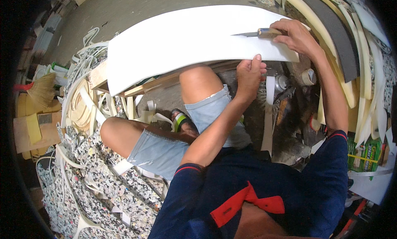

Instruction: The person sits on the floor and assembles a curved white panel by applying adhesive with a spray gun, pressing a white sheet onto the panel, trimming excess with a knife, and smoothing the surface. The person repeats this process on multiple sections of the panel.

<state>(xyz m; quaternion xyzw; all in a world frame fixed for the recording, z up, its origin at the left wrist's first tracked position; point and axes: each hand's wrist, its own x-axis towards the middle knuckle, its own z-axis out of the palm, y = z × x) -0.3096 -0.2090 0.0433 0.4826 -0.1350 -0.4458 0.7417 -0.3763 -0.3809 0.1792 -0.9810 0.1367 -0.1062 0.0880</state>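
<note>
A wide white foam sheet (173, 40) lies across in front of me, over a wooden support and close above my knee. My left hand (249, 76) is closed on the sheet's near edge toward its right end, the thumb on top and the other fingers below. In my right hand (295, 35) is a knife (264, 32) with a wooden handle, blue near the blade. The fingers wrap the handle, and the pointed blade reaches left over the sheet's top face. Whether the blade touches the foam I cannot tell.
Speckled foam (111, 189) and white offcut strips heap up at the left. A straw broom (41, 90) stands at the far left. Long cream and grey foam strips (343, 40) curve along the right. A tape roll (308, 77) and a glass jar (282, 83) sit below the sheet's right end.
</note>
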